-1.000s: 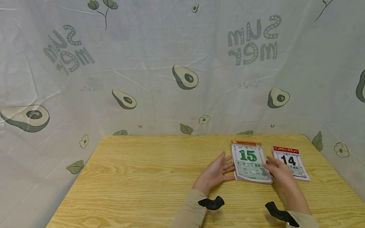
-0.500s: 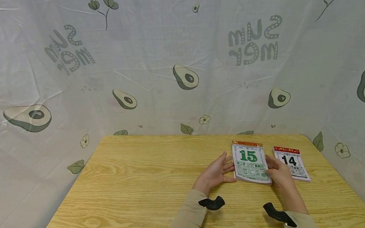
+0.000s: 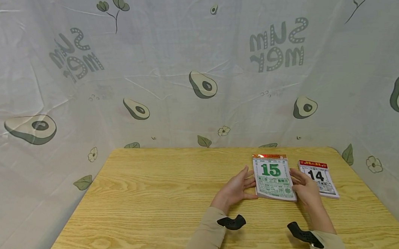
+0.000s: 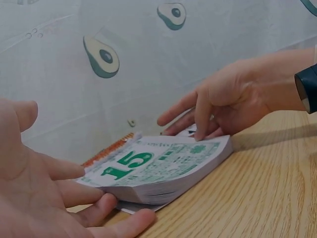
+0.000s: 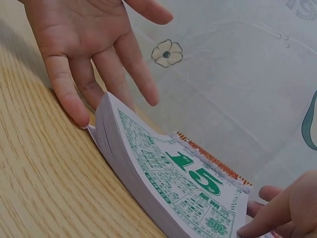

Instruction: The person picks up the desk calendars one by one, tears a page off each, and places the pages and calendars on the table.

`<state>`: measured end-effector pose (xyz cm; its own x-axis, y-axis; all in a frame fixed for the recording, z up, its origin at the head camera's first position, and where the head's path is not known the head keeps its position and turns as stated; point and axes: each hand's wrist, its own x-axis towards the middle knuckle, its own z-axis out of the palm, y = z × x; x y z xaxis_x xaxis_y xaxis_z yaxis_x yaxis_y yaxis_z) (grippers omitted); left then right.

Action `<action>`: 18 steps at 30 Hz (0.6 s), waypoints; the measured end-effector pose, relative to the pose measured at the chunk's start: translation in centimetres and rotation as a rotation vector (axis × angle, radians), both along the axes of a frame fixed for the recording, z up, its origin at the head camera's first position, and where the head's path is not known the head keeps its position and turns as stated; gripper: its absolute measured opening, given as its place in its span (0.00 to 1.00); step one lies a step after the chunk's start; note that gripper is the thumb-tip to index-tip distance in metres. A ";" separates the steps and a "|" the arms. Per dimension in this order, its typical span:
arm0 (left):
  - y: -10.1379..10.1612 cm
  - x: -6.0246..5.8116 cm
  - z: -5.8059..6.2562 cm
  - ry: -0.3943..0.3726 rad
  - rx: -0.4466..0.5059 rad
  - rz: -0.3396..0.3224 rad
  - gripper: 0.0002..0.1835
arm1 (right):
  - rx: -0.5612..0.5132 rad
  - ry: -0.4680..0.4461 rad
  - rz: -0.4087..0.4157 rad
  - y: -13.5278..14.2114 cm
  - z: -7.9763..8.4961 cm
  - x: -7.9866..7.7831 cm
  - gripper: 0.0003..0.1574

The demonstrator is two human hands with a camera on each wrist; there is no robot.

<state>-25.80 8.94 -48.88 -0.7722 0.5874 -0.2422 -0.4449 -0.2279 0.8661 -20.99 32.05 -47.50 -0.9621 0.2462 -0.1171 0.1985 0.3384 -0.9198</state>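
Observation:
A thick tear-off calendar [image 3: 274, 180] showing a green 15 lies on the wooden table, its red-and-gold header at the far end. Its lower pages curl upward. My left hand [image 3: 234, 187] is at its left edge with straight, spread fingers; in the right wrist view the fingertips of this left hand [image 5: 94, 59] touch the lower corner. My right hand [image 3: 306, 186] rests along the opposite edge, its thumb touching the page edge and its fingers extended beyond. Behind that hand lies a second calendar [image 3: 324, 177] with a black 14 and a red header, partly covered.
The wooden table [image 3: 149, 202] extends far to the left of the calendars. A pale curtain [image 3: 162, 66] printed with avocados surrounds its back and sides. Black wrist mounts [image 3: 232, 222] sit on both sleeves.
My right thumb has drawn back from over the page to its right edge. The 15 calendar has shifted very slightly. My left hand has hardly moved.

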 end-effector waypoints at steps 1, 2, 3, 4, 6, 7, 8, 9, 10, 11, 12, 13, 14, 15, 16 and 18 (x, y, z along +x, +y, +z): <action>0.0 0.0 0.0 0.006 -0.003 -0.002 0.38 | 0.005 -0.001 -0.003 0.0 0.0 0.0 0.44; 0.0 0.0 0.0 0.013 -0.007 -0.003 0.38 | 0.008 0.001 -0.005 0.0 -0.1 0.0 0.43; -0.1 0.0 0.0 0.021 -0.012 -0.004 0.38 | 0.010 0.002 -0.006 0.0 -0.1 0.0 0.43; -0.1 0.0 0.0 0.032 -0.019 -0.007 0.38 | 0.012 0.002 -0.006 0.0 -0.1 0.0 0.43; -0.1 0.0 0.1 0.048 -0.029 -0.011 0.39 | 0.012 0.005 -0.010 -0.1 -0.1 0.0 0.43; -0.1 0.0 0.1 0.054 -0.034 -0.012 0.40 | 0.009 0.005 -0.017 -0.1 -0.1 -0.1 0.43; -0.1 0.0 0.0 0.058 -0.036 -0.012 0.41 | 0.001 0.006 -0.024 -0.2 -0.1 -0.1 0.43; -0.1 0.0 0.0 0.062 -0.039 -0.015 0.41 | -0.004 0.005 -0.030 -0.2 -0.1 -0.1 0.43; -0.1 -0.1 0.0 0.063 -0.041 -0.017 0.41 | -0.011 0.004 -0.034 -0.2 0.0 -0.1 0.43; -0.1 -0.1 0.0 0.062 -0.041 -0.018 0.41 | -0.018 0.001 -0.037 -0.3 0.0 -0.1 0.43; -0.1 -0.1 0.0 0.067 -0.044 -0.020 0.41 | -0.024 0.001 -0.039 -0.3 0.1 -0.1 0.43; -0.1 -0.1 -0.1 0.072 -0.047 -0.023 0.41 | -0.029 0.001 -0.043 -0.3 0.1 -0.1 0.43; -0.1 -0.1 -0.1 0.072 -0.048 -0.025 0.41 | -0.034 0.000 -0.041 -0.4 0.2 -0.1 0.43; -0.1 -0.1 -0.1 0.073 -0.049 -0.026 0.41 | -0.038 -0.001 -0.042 -0.4 0.2 -0.1 0.43; -0.1 -0.2 -0.1 0.074 -0.049 -0.027 0.41 | -0.044 -0.003 -0.045 -0.4 0.3 -0.1 0.43; -0.1 -0.1 0.0 0.082 -0.053 -0.027 0.41 | -0.055 -0.008 -0.059 -0.5 0.3 -0.2 0.43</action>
<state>-25.94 8.89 -48.93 -0.7749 0.5962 -0.2098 -0.3771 -0.1697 0.9105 -21.17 31.57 -47.24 -0.9452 0.2952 -0.1395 0.2239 0.2750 -0.9350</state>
